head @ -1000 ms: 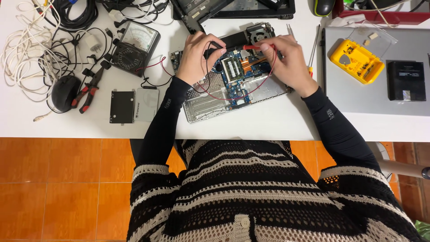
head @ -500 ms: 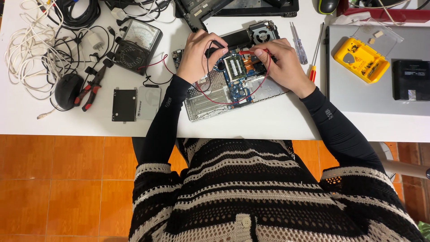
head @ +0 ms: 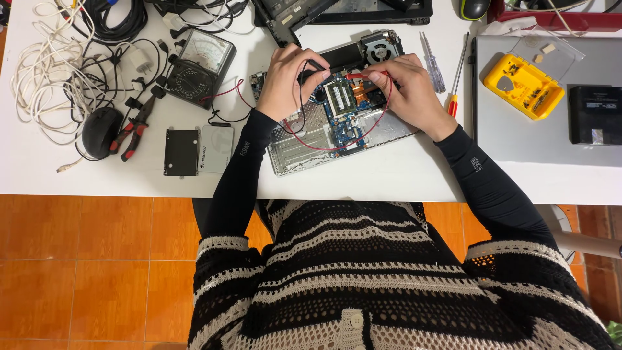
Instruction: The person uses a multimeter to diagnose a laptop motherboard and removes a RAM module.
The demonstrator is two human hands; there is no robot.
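Both grips pinched on probes: left hand (head: 285, 81) black probe (head: 313, 65), right hand (head: 407, 91) red probe (head: 356, 76), over circuit board (head: 346, 110).

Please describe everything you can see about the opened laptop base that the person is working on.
The opened laptop base lies flat and slightly tilted on the white table, near its front edge. Its cover is off, so a silvery metal frame, a blue circuit board with a green memory module, and a cooling fan at the far corner are exposed. The left hand holds a black probe and the right hand a red probe over the board; a thin red wire loops across it.
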